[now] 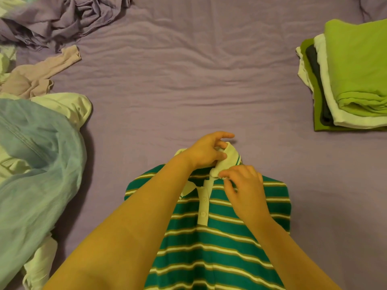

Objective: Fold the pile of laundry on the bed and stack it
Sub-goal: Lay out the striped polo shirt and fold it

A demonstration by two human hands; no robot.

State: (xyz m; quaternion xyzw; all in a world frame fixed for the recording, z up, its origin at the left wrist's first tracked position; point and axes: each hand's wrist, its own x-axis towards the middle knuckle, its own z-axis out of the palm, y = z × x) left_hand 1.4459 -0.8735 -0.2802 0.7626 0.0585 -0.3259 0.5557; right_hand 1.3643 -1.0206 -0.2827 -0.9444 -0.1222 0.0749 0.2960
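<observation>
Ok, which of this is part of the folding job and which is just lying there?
Job: striped polo shirt, its collar pinched by left hand and right hand; unfolded pile; folded stack.
Lying about: crumpled purple sheet; bed sheet.

Green polo shirt [219,237] with white and tan stripes, white collar [227,160]; purple bedsheet [188,80]; lime-green folded top [360,65].

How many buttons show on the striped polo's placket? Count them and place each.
2: an upper button and a lower button on the white placket. The right hand and collar may hide another.
</observation>
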